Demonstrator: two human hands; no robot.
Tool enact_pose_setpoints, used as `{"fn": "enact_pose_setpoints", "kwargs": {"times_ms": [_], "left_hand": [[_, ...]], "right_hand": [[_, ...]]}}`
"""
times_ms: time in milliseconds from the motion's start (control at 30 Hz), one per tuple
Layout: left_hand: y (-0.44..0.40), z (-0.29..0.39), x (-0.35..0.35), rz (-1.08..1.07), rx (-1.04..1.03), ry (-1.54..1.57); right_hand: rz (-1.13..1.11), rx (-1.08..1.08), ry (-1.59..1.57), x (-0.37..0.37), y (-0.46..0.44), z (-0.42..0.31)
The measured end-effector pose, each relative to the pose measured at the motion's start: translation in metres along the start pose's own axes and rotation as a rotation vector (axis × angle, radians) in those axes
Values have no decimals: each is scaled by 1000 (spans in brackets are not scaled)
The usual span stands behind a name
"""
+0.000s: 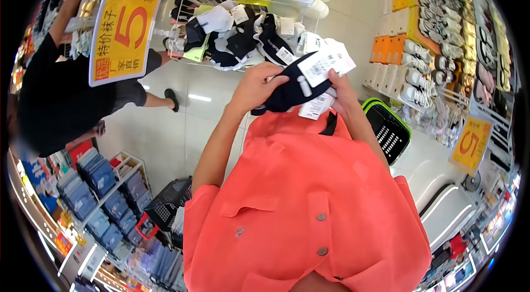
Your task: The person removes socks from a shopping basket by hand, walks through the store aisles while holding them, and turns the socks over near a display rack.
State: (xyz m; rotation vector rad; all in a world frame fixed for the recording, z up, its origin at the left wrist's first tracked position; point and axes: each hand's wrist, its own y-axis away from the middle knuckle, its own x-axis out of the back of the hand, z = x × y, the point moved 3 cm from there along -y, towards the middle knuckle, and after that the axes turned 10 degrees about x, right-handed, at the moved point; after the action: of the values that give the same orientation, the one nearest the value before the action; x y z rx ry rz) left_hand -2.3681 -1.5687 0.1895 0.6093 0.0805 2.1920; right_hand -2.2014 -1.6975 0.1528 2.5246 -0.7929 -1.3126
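Observation:
A dark navy pair of socks [287, 93] with white paper labels is held up between my two hands, just above my coral shirt. My left hand [258, 85] grips the socks' left end, thumb on top and fingers curled beneath. On the other side, my right hand [343, 94] pinches the label end, its thumb by the large white tag [326, 68]. A second white tag [316, 106] hangs below. Beyond my hands, a wire basket [185, 59] holds a heap of dark and white socks [240, 38] with tags.
A yellow price sign [124, 30] hangs at upper left, near a person in black [66, 96]. Shoe shelves [425, 43] line the right. A green-rimmed black basket [388, 129] is beyond my right forearm. Another black basket [168, 203] and folded-clothes racks [113, 192] are at lower left.

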Motion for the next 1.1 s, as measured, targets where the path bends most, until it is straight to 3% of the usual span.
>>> {"fn": "enact_pose_setpoints", "kwargs": {"times_ms": [100, 233, 367, 400, 433, 500, 533, 700, 900, 1000, 1100], "left_hand": [[10, 9, 13, 2, 59, 34], [24, -5, 24, -25, -223, 5], [29, 8, 25, -242, 192, -17], [25, 6, 23, -156, -41, -280], [24, 0, 21, -162, -46, -282], [26, -14, 25, -331, 215, 133], [25, -19, 30, -332, 180, 164], [-4, -79, 74, -120, 328, 309], [-65, -127, 76, -210, 162, -180], [-103, -112, 58, -299, 52, -213], [-142, -94, 37, -409, -29, -477]], "right_hand": [[-3, 22, 54, -9, 0, 7], [2, 70, 44, -14, 2, 26], [7, -3, 67, -16, 8, 45], [50, 10, 99, -16, 11, 49], [93, 25, 133, -13, 13, 52], [90, 65, 125, -3, 17, 59], [118, 42, 25, 1, 20, 60], [319, 56, -37, 24, 44, 49], [349, 147, -293, 53, 74, 59], [405, 175, -292, 61, 86, 70], [452, 230, -218, 54, 97, 68]]}}
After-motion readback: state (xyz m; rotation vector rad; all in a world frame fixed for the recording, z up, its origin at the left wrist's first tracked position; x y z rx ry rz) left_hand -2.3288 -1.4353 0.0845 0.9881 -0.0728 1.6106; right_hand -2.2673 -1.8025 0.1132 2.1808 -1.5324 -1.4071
